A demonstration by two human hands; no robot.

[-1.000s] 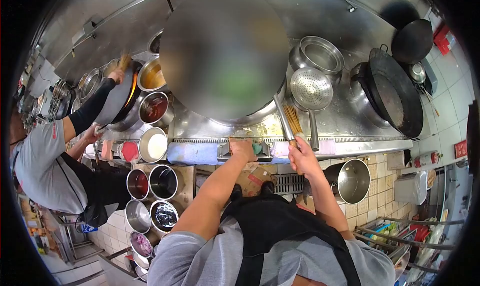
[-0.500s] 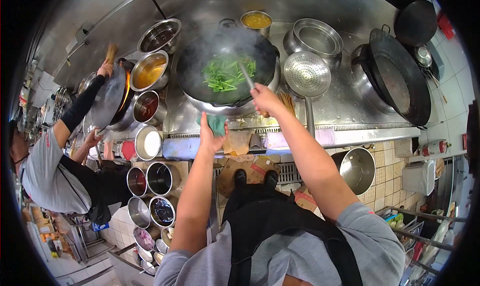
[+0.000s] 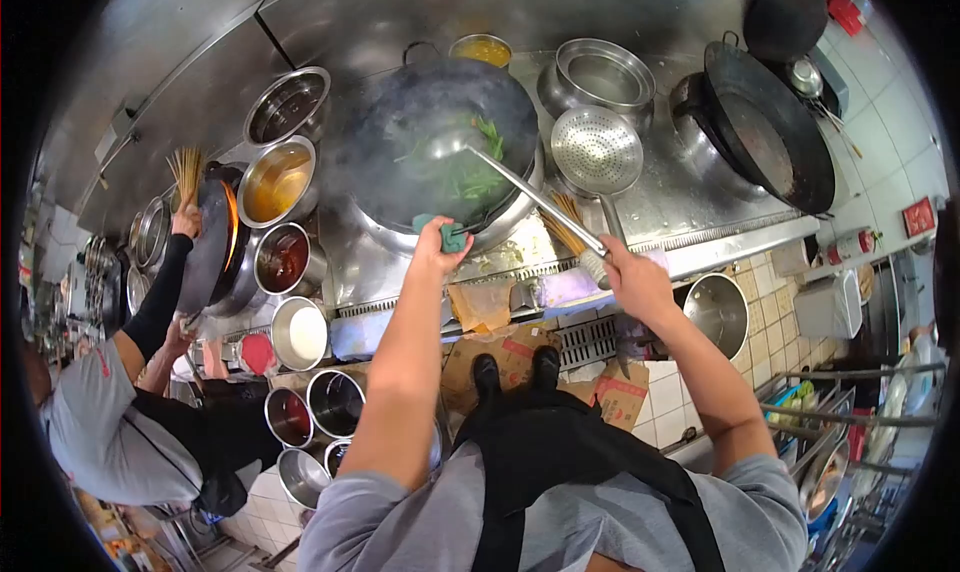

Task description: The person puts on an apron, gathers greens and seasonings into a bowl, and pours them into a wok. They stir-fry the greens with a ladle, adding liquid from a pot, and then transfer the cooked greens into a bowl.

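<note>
A large black wok (image 3: 400, 107) with chopped green vegetables (image 3: 475, 180) steams on the stove. My left hand (image 3: 437, 254) is closed on a folded green cloth (image 3: 443, 234) at the wok's near handle. My right hand (image 3: 638, 284) grips the end of a long-handled ladle (image 3: 525, 187). The ladle's bowl hangs over the greens, partly veiled by steam. Beneath the ladle's handle lies a bamboo brush (image 3: 566, 227), beside a perforated strainer (image 3: 597, 152).
On the left a co-worker (image 3: 120, 412) holds a bamboo brush (image 3: 186, 177) by another wok (image 3: 205, 242) with flame at its rim. Metal bowls of amber liquid (image 3: 275, 184) and red sauce (image 3: 284, 262) stand between us. A spare wok (image 3: 770, 127) leans at right.
My left hand has brought the cloth onto the wok's handle. My right hand has drawn back right, now at the ladle's far end. Steam has thickened, and the view has shifted.
</note>
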